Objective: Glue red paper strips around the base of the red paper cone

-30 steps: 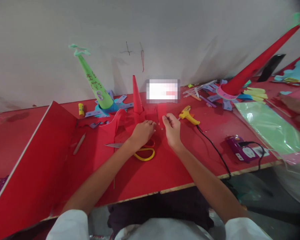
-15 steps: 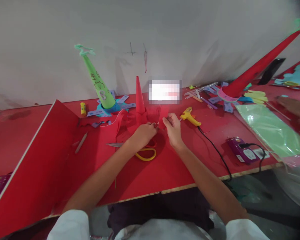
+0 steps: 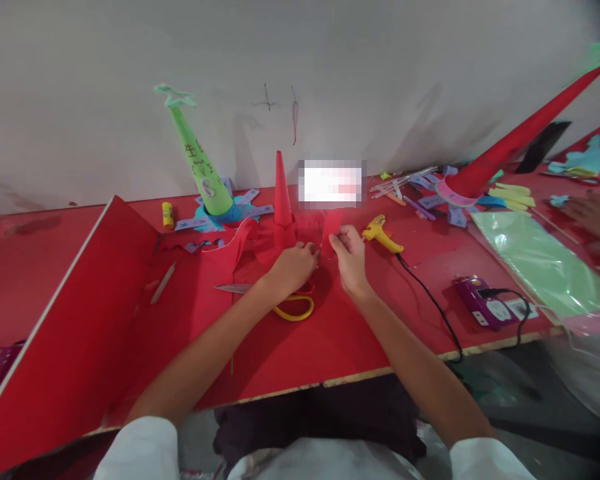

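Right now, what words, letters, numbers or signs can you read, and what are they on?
Green paper cone: one dark mark looks like "生"; others unclear.
Its pale letter: "S" or "B", too blurred.
Yellow glue stick, purple power box, purple paper strips: too small.
Pixelated patch: unreadable.

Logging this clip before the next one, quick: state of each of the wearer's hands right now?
Left hand: partly curled; whether it holds anything cannot be told.
Right hand: closed, holding a red strip.
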Demonstrator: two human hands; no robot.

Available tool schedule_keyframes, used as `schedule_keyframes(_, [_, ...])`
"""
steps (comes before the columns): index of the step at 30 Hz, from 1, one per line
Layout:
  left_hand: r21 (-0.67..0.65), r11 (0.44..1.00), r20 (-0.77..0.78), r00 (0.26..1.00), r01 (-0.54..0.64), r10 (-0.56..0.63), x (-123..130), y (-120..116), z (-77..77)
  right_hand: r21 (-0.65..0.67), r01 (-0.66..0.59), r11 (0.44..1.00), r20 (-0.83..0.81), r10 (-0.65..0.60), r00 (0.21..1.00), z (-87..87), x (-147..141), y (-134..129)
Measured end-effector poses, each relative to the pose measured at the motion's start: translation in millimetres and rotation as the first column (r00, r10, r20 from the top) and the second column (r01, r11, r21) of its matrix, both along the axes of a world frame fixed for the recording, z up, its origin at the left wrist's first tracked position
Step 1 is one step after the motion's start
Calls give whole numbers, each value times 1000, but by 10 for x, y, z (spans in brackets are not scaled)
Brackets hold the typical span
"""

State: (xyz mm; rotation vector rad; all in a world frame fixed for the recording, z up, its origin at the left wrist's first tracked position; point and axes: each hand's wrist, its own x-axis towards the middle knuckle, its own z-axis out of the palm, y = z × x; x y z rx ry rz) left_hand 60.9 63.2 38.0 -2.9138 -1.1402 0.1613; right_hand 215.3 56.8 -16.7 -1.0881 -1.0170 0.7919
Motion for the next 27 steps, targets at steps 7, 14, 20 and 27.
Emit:
schedule_keyframes(7, [-125,992,205,977,-29,55,-78,33,78,27,46,999,58,-48,997,84,2,-21])
schedule_keyframes(14, [-327,940,810,483,-101,333,-97,262,246,18,-116,993,101,114,988,99,-93,-75])
schedule_keyframes(20, [-279,948,917,250,-150,309,-303,141,167,2,-201,980,301,191,934,182,74,-37])
schedule_keyframes(27, [-483,873,847,220,-66,485,-626,14,-359,-104,-64,992,950,118,289,175,237,451])
